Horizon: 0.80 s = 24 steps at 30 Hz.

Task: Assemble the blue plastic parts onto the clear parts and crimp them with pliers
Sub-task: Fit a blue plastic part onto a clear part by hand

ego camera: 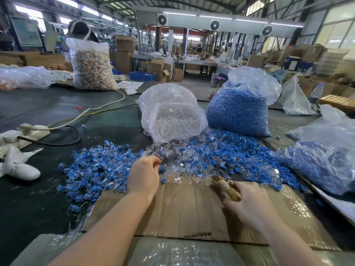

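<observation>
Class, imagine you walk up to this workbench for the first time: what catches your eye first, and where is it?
Most striking is the spread of loose blue parts and clear parts across the dark table, beyond the cardboard sheet. Behind it stand a bag of clear parts and, to its right, a bag of blue parts. Both hands reach in, left, right.

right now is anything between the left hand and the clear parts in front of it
Nothing visible does. The left hand is already at the edge of the loose clear parts, fingertips among them. The right hand holds the pliers off to the side, clear of that path.
</observation>
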{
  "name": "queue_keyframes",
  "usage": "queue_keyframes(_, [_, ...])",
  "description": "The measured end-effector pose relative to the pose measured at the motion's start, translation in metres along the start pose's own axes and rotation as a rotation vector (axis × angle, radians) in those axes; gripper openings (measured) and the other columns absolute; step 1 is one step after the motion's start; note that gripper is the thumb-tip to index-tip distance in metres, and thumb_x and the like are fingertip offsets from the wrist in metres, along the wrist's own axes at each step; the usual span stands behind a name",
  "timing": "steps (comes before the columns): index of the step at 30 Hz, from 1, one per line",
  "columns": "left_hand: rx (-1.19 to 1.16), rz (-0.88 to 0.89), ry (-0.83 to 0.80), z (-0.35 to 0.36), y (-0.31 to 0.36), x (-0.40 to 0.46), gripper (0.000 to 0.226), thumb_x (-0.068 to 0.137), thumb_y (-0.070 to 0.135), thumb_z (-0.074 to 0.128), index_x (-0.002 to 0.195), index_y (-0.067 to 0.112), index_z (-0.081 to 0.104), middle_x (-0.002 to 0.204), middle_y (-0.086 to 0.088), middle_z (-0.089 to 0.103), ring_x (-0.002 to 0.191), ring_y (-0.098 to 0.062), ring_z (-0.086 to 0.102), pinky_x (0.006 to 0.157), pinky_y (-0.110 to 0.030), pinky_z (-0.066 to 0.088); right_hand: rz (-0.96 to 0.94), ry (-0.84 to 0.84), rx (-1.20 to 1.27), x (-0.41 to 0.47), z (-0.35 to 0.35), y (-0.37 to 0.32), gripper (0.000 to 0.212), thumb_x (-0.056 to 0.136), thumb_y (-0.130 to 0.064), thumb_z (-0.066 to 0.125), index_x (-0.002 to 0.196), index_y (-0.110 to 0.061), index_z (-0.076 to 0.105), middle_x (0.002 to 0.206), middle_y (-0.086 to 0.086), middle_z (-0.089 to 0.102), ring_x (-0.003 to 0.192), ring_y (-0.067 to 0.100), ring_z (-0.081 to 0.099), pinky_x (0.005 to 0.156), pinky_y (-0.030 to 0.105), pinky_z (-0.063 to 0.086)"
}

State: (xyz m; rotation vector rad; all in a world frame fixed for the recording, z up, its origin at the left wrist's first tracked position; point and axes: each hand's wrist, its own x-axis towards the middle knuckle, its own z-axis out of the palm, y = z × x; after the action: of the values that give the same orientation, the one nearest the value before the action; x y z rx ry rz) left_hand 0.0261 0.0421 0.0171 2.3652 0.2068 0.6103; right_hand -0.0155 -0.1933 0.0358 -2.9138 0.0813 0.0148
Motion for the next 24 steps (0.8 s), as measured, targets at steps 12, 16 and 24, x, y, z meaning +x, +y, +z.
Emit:
queue_keyframes(12, [0.407, 0.083, 0.044, 0.0, -0.019, 0.008, 0.03, 0.093, 0.021, 0.052, 0.121, 0.031, 0.06, 0.111, 0.006, 0.052, 0.103, -0.015, 0.037, 0.085, -0.027, 0.028, 0.026, 0.061, -0.07, 0.021, 0.001, 0.025, 0.054, 0.093, -0.056, 0.037, 0.133, -0.021, 0.045, 0.133, 0.003, 0.048, 0.126, 0.02, 0.042, 0.107, 0.037, 0.035])
queue_keyframes(16, [0.094, 0.201, -0.057, 0.024, 0.004, -0.01, 0.022, 0.091, 0.021, 0.055, 0.111, 0.021, 0.064, 0.103, 0.006, 0.054, 0.095, -0.004, 0.037, 0.086, -0.016, 0.029, 0.002, 0.14, -0.045, 0.048, -0.004, 0.024, 0.031, 0.095, -0.022, 0.049, 0.125, -0.013, 0.053, 0.119, 0.006, 0.054, 0.114, 0.024, 0.049, 0.096, 0.033, 0.041])
queue_keyframes(24, [-0.001, 0.326, -0.148, 0.05, 0.01, -0.026, 0.027, 0.093, 0.021, 0.053, 0.119, 0.021, 0.06, 0.102, 0.012, 0.05, 0.094, 0.001, 0.037, 0.082, -0.006, 0.028, -0.104, 0.049, -0.135, 0.086, 0.005, 0.026, 0.047, 0.091, -0.003, 0.05, 0.133, -0.025, 0.051, 0.13, -0.001, 0.053, 0.115, 0.021, 0.052, 0.09, 0.034, 0.047])
